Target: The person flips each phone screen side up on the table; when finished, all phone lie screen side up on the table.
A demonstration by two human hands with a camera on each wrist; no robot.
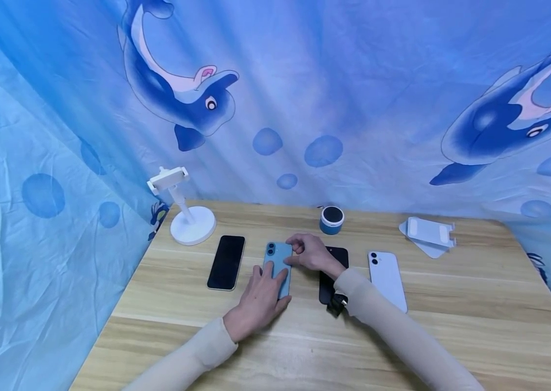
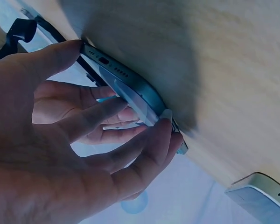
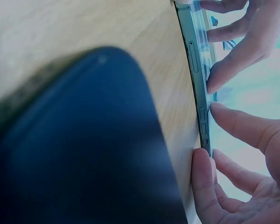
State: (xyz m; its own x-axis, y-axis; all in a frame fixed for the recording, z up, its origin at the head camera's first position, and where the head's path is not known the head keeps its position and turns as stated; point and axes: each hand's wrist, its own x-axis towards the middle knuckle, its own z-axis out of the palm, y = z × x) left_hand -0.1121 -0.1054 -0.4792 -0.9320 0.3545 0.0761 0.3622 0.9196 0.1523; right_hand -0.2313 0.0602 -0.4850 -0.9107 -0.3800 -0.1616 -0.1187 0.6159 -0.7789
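Note:
A light blue smartphone (image 1: 281, 252) lies back up on the wooden table, its two camera lenses at the far left corner. My left hand (image 1: 262, 296) holds its near half, thumb at the near right corner and other fingers on the back and left edge; the left wrist view shows the phone's charging-port end (image 2: 144, 88) between them. With thumb and fingertips, my right hand (image 1: 311, 252) pinches the far right edge, beside the side buttons (image 3: 203, 123) in the right wrist view. Beneath the right wrist lies a black phone (image 1: 326, 283), partly covered.
A dark-screened phone (image 1: 226, 262) lies to the left, a white phone (image 1: 389, 279) to the right. Along the back stand a white phone stand (image 1: 193, 225), a small round blue device (image 1: 331, 220) and a white folding holder (image 1: 429, 233). A blue dolphin curtain (image 1: 280, 98) hangs behind.

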